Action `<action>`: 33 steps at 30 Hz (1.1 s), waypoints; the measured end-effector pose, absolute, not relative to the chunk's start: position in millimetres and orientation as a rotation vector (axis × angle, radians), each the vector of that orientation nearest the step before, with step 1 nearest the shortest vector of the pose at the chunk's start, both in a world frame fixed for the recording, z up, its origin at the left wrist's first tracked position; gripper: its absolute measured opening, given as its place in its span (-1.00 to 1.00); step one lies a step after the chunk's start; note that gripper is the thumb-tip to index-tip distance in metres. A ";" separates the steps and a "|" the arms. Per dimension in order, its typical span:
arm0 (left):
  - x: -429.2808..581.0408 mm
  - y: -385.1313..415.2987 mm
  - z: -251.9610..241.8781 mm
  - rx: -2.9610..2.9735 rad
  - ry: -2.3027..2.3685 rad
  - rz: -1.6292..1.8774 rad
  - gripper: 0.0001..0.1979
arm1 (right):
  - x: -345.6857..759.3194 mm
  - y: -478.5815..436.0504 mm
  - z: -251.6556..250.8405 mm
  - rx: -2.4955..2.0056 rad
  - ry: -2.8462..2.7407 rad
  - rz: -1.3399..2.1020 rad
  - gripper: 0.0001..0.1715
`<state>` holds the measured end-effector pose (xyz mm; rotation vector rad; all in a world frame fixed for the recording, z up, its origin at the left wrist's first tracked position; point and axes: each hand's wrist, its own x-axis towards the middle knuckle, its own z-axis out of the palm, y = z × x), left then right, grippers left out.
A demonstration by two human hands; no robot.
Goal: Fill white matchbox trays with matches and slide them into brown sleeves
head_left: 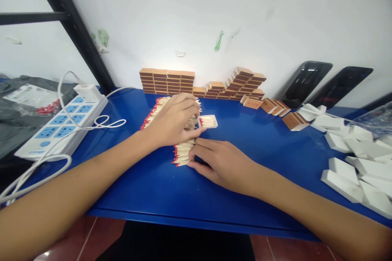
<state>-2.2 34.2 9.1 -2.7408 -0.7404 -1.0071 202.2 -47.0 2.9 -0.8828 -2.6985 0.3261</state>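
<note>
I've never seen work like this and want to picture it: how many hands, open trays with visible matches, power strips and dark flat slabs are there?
Hands: left hand and right hand, 2
Open tray with visible matches: 1
Power strip: 1
Dark flat slabs: 2
Total: 6
</note>
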 end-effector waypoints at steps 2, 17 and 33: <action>-2.0 34.1 8.7 -2.740 -0.735 -1.006 -0.74 | 202.6 -47.1 5.2 -0.913 -2.696 0.351 -0.86; -1.8 32.9 9.7 -2.739 -0.738 -0.993 -0.73 | 200.8 -47.6 9.3 -1.087 -2.719 0.470 -0.86; -2.3 33.0 9.1 -2.726 -0.723 -0.984 -0.72 | 201.6 -46.8 5.9 -1.031 -2.719 0.376 -0.82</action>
